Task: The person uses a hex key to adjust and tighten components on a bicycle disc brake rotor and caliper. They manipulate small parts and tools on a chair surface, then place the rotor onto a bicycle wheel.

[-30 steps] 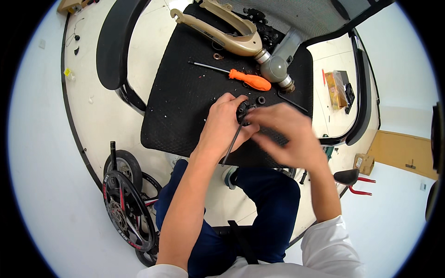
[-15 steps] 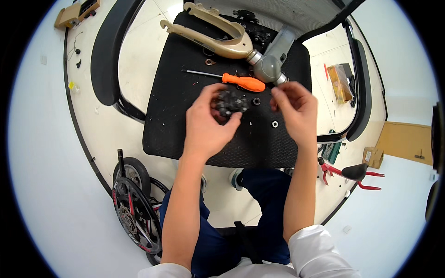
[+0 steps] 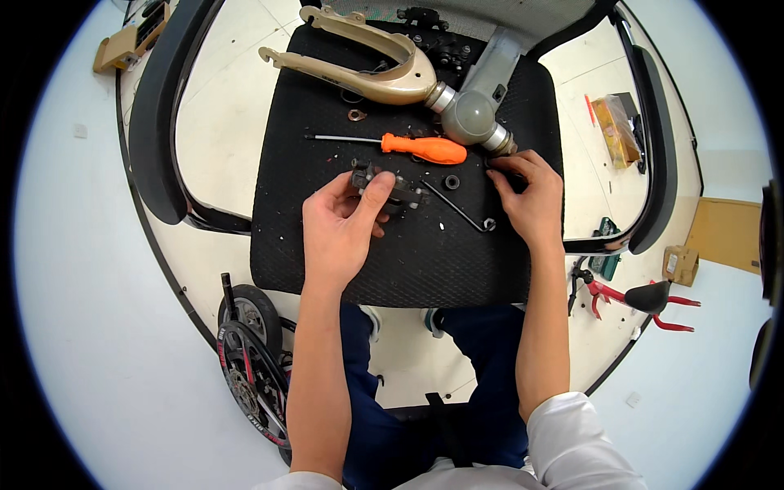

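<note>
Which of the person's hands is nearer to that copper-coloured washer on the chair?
The left hand. It holds a black mechanical part below the washer, with the screwdriver's shaft between; the right hand is farther off, rightward beyond the orange handle.

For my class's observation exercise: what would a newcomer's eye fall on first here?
The orange-handled metal screwdriver stands out first, lying across the black textured chair seat. Beyond it lies the glossy beige two-pronged fork. Nearer the person, the left hand holds a small black mechanical part.
</note>
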A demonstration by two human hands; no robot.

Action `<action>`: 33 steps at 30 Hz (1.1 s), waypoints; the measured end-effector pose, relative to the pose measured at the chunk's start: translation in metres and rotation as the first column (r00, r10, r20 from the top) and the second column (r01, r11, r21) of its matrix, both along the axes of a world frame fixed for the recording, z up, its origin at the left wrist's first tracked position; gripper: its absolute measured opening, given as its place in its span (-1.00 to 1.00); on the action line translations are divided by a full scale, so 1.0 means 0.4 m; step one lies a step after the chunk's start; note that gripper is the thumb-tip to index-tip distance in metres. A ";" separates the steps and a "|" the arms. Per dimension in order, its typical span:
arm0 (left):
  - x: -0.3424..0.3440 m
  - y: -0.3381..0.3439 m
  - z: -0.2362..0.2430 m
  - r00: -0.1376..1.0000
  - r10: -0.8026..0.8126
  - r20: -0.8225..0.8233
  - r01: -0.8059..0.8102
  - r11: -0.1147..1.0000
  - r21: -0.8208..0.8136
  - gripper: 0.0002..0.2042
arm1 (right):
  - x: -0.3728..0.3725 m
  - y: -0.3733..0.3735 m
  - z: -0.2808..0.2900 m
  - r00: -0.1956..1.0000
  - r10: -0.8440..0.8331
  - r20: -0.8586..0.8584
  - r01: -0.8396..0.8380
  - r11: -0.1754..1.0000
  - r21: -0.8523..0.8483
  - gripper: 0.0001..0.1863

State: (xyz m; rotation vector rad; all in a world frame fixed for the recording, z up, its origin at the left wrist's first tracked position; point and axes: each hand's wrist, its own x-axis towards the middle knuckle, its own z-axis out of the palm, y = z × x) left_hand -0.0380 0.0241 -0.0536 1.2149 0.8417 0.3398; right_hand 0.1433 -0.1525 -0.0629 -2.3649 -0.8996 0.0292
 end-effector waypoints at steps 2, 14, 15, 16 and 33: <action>0.003 0.007 -0.012 0.999 -0.033 0.034 0.034 0.999 -0.006 -0.63 | 0.005 -0.005 -0.007 1.000 -0.019 -0.020 0.019 1.000 -0.011 -0.84; 0.064 -0.035 -0.015 0.955 -0.006 0.298 0.067 0.979 -0.195 -0.63 | 0.001 -0.030 0.015 0.883 0.018 -0.468 0.172 0.918 0.358 -0.90; 0.066 -0.038 -0.019 0.954 -0.027 0.298 0.084 0.980 -0.179 -0.62 | 0.002 -0.035 0.013 0.807 0.044 -0.589 0.275 0.855 0.440 -0.90; 0.066 -0.038 -0.025 0.954 -0.048 0.296 0.099 0.982 -0.161 -0.61 | 0.007 -0.042 0.020 0.773 0.115 -0.624 0.274 0.827 0.490 -0.90; 0.094 -0.049 -0.023 0.863 0.378 0.336 0.104 0.517 -0.850 -0.59 | -0.129 0.071 0.082 0.448 0.427 -0.786 0.192 0.812 0.551 -0.87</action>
